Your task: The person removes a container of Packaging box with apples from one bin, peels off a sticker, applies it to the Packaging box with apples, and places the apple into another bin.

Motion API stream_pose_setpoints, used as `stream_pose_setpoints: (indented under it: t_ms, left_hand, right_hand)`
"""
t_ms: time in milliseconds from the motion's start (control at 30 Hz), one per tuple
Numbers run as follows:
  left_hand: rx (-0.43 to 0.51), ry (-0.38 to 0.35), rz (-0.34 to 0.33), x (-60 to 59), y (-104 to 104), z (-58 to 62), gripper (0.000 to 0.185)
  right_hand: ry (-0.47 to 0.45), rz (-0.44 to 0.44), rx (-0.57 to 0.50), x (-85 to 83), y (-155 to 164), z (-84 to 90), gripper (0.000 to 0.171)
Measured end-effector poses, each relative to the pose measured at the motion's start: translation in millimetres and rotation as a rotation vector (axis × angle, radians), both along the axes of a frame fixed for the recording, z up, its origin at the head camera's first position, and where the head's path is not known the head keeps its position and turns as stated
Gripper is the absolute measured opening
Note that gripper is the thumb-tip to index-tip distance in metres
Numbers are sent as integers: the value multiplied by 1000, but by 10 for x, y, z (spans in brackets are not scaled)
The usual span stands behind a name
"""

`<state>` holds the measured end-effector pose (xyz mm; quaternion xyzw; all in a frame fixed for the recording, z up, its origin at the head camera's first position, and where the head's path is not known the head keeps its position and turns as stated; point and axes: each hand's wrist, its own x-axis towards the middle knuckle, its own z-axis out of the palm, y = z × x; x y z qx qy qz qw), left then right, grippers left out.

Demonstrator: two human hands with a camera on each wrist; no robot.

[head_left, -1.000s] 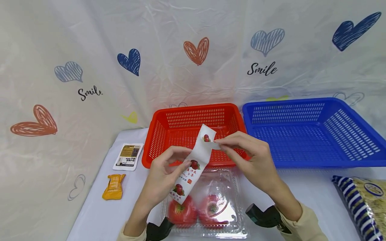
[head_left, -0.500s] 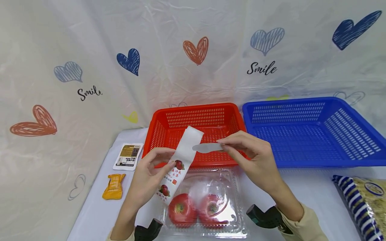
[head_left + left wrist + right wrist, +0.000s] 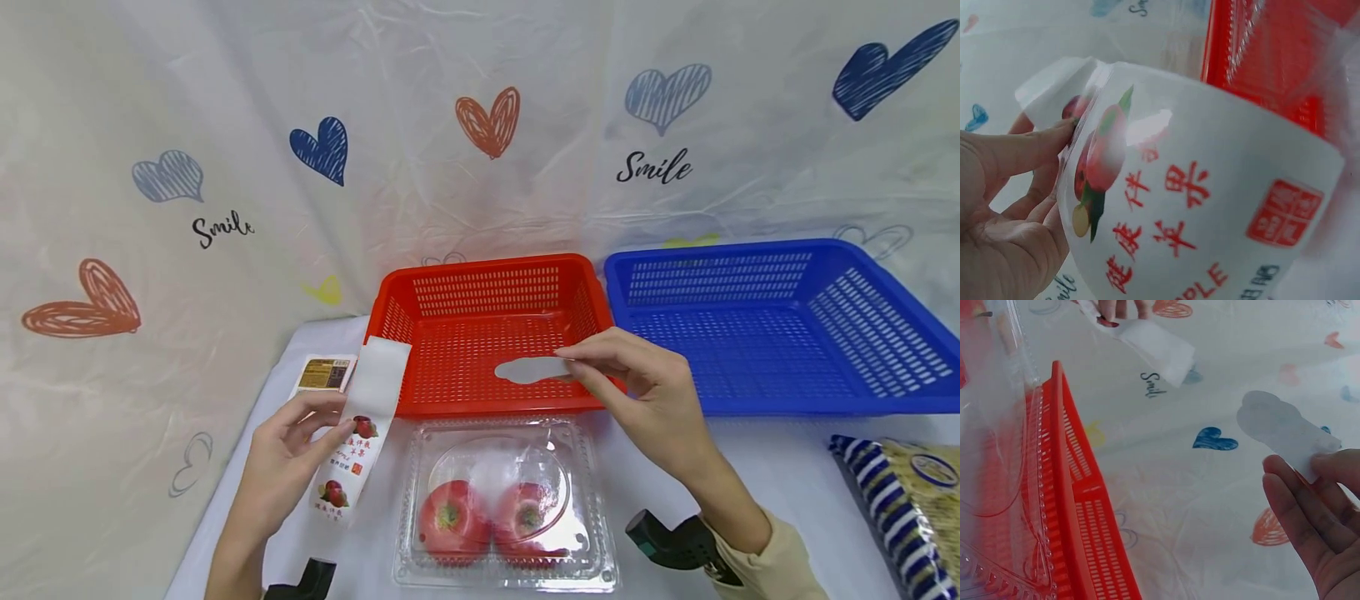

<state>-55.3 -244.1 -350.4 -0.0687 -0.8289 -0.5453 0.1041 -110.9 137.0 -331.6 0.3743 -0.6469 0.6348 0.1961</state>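
Between thumb and fingers my left hand [image 3: 288, 462] pinches a white label strip [image 3: 384, 375] printed with red apples and red characters. In the left wrist view the strip [image 3: 1210, 144] bends away from the fingers, print facing the camera. My right hand [image 3: 645, 387] pinches the end of a small peeled sticker [image 3: 528, 369], held over the red basket; its pale side shows, and the right wrist view shows the sticker [image 3: 1275, 425] apart from the strip. Below the hands a clear plastic clamshell box [image 3: 506, 454] sits closed with red apples [image 3: 453, 521] inside.
A red basket [image 3: 491, 408] stands behind the box, with a blue basket [image 3: 780, 408] to its right. At left, a white packet [image 3: 325, 372] is partly covered by the strip and hand. A striped bag [image 3: 900, 500] lies at the right edge.
The sticker has come off the strip into my right hand. My left hand has moved left with the strip, now in front of the white packet and hiding the small orange packet.
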Motion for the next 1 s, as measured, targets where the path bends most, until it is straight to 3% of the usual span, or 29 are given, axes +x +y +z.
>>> stream_pose_setpoints:
  t_ms: [167,400,700,900,1000]
  left_hand:
    - [-36,-59,-66,51,-262,-121,31]
    - [-90,-103,-210,44,-516,-264,25]
    - [-313,-199,-222,-30,-705,-561,26]
    - [-324,-243,-251,-79,-719,-722,28]
    - [-326,-303,-239,-97,-696,-761,28]
  right_hand:
    - [-1,4,-2,-4,5,-12,29]
    - [-35,-11,29,-1,16,-31,36]
    - [-44,-22,47,1,30,-66,38]
    - [-70,-37,77,13,39,-79,36]
    - [-69,-36,79,9,43,-84,34]
